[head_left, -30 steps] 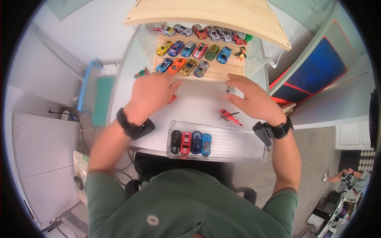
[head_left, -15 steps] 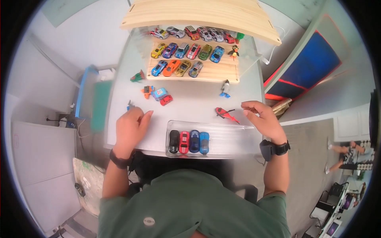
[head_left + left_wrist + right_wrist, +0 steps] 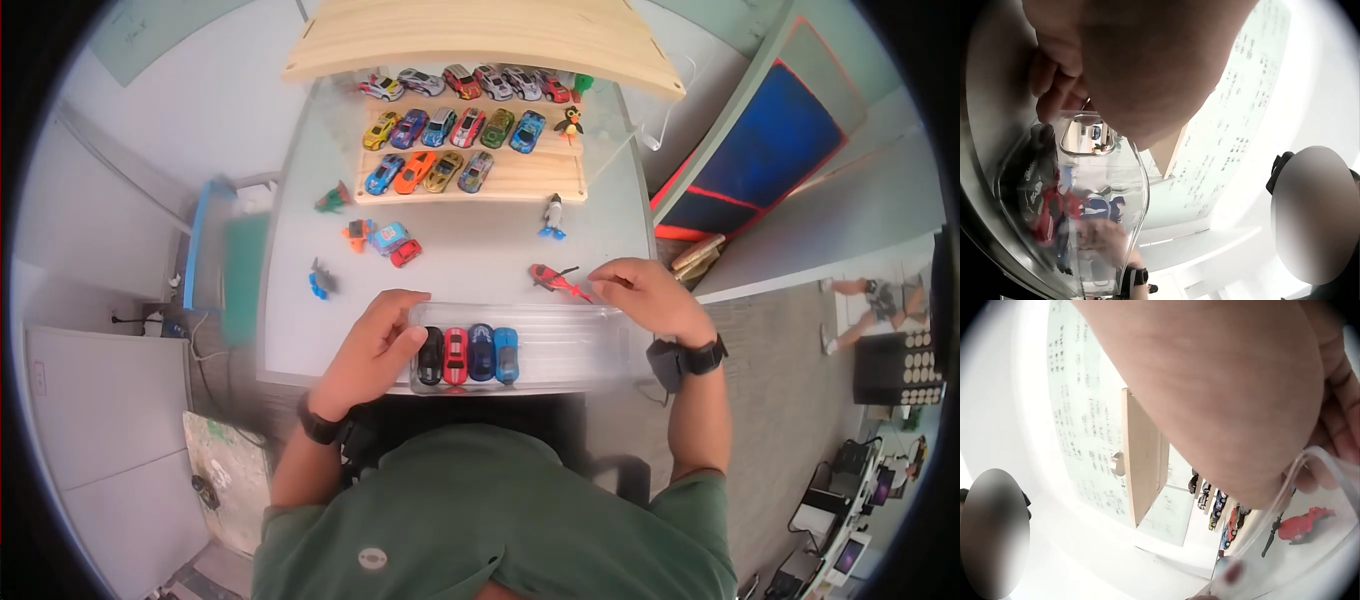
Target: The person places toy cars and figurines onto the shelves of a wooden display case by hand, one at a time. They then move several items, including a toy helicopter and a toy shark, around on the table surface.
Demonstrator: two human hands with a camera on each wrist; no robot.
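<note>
A long clear plastic box (image 3: 570,350) lies near the table's front edge. In its left part stand a black toy car (image 3: 430,355), a red one (image 3: 455,355), a dark blue one (image 3: 481,352) and a light blue one (image 3: 507,355). My left hand (image 3: 372,350) grips the box's left end, thumb over the rim. At the far right corner my right hand (image 3: 655,298) holds the rim, its fingers curled on the outside in the right wrist view. A red toy helicopter (image 3: 558,281) lies just behind the box, left of the right hand.
A tiered wooden display rack (image 3: 470,188) with rows of toy cars stands at the back under a wooden top (image 3: 480,45). A penguin figure (image 3: 553,215), a red car (image 3: 405,253), a blue-grey figure (image 3: 319,280) and a green figure (image 3: 333,197) are on the table.
Both hands have come back from near the rack. The left released the blue-grey figure on the table and moved right to the box; the penguin was left standing near the rack; the right reached the box.
</note>
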